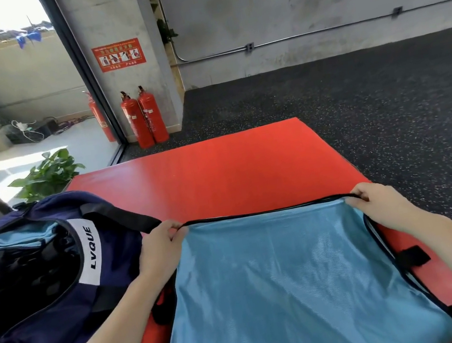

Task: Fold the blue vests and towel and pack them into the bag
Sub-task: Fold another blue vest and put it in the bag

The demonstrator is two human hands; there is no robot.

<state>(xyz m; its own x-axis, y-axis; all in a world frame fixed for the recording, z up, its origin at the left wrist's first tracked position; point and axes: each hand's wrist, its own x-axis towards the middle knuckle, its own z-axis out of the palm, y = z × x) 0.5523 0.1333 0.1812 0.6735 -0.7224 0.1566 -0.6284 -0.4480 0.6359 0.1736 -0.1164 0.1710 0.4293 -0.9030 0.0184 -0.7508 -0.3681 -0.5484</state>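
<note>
On the red mat (219,172), beside the open navy duffel bag (42,277), a blue mesh vest (282,281) lay flat, fingers of the left hand (161,249) and right hand (379,202) pinching its far black-trimmed corners, seemingly mid-fold, the next move probably drawing that edge toward the near hem.

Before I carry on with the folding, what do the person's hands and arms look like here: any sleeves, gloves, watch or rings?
Both forearms are bare up to the frame edge: no sleeves show. The left hand and right hand wear no gloves. No watch, band or ring is visible on either wrist or on the fingers that show.
</note>
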